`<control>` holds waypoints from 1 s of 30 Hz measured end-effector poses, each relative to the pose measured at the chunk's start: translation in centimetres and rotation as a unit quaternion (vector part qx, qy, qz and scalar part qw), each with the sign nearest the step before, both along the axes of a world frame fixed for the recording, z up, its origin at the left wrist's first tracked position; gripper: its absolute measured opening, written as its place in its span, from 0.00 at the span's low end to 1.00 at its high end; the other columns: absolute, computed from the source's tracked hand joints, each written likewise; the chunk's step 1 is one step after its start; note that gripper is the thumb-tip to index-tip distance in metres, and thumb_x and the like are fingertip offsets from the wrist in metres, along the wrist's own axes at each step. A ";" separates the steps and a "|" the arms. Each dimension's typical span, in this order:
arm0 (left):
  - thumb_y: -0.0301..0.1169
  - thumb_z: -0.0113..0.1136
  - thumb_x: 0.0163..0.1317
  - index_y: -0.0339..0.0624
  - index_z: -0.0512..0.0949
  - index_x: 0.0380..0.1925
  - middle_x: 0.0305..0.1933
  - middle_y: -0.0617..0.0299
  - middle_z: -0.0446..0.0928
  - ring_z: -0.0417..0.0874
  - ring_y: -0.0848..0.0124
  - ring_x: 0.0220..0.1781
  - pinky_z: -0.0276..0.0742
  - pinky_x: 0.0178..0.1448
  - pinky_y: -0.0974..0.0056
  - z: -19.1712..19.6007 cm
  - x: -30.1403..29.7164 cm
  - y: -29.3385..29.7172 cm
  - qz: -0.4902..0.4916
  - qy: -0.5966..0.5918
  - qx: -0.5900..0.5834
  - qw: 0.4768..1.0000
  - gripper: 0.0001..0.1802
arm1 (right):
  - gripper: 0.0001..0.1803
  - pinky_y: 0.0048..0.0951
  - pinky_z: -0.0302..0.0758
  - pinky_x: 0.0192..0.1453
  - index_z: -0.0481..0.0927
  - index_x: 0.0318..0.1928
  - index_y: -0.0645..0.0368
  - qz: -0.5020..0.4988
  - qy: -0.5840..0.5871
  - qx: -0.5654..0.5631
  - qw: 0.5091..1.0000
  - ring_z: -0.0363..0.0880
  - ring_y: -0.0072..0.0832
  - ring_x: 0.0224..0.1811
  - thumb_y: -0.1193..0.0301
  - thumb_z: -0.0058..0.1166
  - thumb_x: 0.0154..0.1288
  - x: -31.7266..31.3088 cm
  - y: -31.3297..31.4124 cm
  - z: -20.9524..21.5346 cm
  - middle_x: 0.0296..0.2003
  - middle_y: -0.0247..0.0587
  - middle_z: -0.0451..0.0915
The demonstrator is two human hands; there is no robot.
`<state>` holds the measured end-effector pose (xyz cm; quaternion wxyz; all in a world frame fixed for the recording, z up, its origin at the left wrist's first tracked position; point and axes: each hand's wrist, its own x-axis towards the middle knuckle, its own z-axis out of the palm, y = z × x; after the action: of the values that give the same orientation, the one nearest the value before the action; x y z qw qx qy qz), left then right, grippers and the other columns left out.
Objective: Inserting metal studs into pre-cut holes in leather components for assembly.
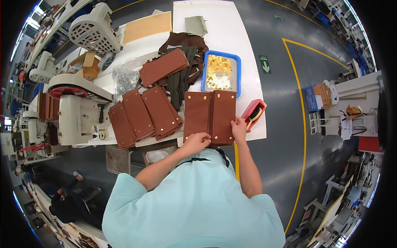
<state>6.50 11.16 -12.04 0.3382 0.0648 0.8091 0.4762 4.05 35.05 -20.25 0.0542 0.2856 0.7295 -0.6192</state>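
Lying flat near the front edge of the white table point(248, 49), the brown leather panel point(209, 117) sits directly before the person. It is a wide rectangular piece with a darker vertical band running down its middle, splitting it into two matching halves, and small gold studs show near its corners and along its lower edge. The surface looks smooth and matte, reddish brown.

The left hand point(196, 142) rests on the panel's lower left edge with fingers curled down over it, pressing or gripping that edge; whether anything small is pinched inside I cannot tell. The right hand point(238, 127) lies on the lower right corner of the panel, fingers bent and touching the leather.

Just right of the right hand sits a small red box point(253, 112) at the table's edge. Behind the panel, a blue tray point(238, 70) holds a heap of gold metal fittings point(218, 71). To the left, stacks of similar brown leather pieces point(142, 115) fan across the table, with dark green strips point(178, 78) between them. A cream-coloured machine point(80, 111) stands further left.
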 end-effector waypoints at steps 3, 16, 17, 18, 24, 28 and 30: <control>0.36 0.59 0.63 0.40 0.81 0.48 0.37 0.57 0.86 0.86 0.67 0.38 0.80 0.45 0.62 0.0 0.0 -0.2 0.009 0.015 -0.008 1.000 0.17 | 0.16 0.29 0.77 0.47 0.78 0.52 0.67 0.037 -0.003 0.145 0.989 0.83 0.29 0.40 0.81 0.50 0.64 -0.3 -0.6 1.1 0.39 0.46 0.84; 0.38 0.56 0.64 0.40 0.82 0.44 0.39 0.55 0.86 0.86 0.57 0.42 0.80 0.48 0.58 1.0 -0.4 -0.9 0.001 0.033 -0.027 0.999 0.15 | 0.17 0.24 0.75 0.53 0.73 0.56 0.71 -0.108 0.067 -0.134 0.983 0.80 0.26 0.45 0.84 0.47 0.67 0.2 -0.1 0.8 0.44 0.43 0.82; 0.37 0.56 0.64 0.40 0.82 0.45 0.39 0.55 0.86 0.86 0.57 0.43 0.80 0.48 0.58 1.0 -0.4 -0.9 -0.002 0.028 -0.030 0.999 0.15 | 0.17 0.24 0.75 0.53 0.73 0.56 0.71 -0.107 0.067 -0.133 0.983 0.80 0.26 0.45 0.84 0.47 0.67 0.1 -0.2 0.9 0.44 0.43 0.82; 0.37 0.56 0.64 0.40 0.82 0.45 0.39 0.55 0.86 0.86 0.57 0.43 0.80 0.48 0.58 1.0 -0.4 -0.8 -0.001 0.029 -0.028 0.999 0.15 | 0.18 0.24 0.75 0.54 0.73 0.57 0.72 -0.100 0.070 -0.147 0.981 0.80 0.26 0.46 0.83 0.48 0.67 0.1 -0.3 1.0 0.45 0.43 0.81; 0.38 0.56 0.64 0.42 0.81 0.47 0.42 0.56 0.86 0.86 0.58 0.44 0.79 0.50 0.56 0.3 -0.2 -0.3 -0.012 0.030 -0.037 0.999 0.16 | 0.20 0.22 0.75 0.53 0.72 0.58 0.70 -0.043 0.022 -0.086 0.995 0.79 0.23 0.46 0.83 0.50 0.66 0.2 -0.9 0.6 0.45 0.42 0.81; 0.38 0.56 0.64 0.41 0.81 0.46 0.41 0.55 0.85 0.86 0.59 0.43 0.79 0.50 0.58 0.8 -0.5 0.1 -0.012 0.037 -0.037 0.999 0.16 | 0.20 0.22 0.76 0.48 0.75 0.57 0.69 0.009 0.030 0.025 0.999 0.80 0.23 0.41 0.80 0.54 0.64 0.2 -1.3 1.0 0.39 0.39 0.82; 0.37 0.58 0.63 0.40 0.81 0.46 0.41 0.54 0.85 0.86 0.61 0.44 0.79 0.50 0.60 0.9 -0.7 0.8 -0.017 0.044 -0.042 0.998 0.16 | 0.19 0.23 0.77 0.47 0.76 0.56 0.68 0.014 0.038 0.044 0.998 0.81 0.24 0.40 0.80 0.55 0.63 0.2 -1.1 1.0 0.38 0.38 0.83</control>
<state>5.80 11.91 -11.17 0.3129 0.0854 0.8414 0.4322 4.23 33.91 -19.26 0.0226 0.2536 0.7616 -0.5960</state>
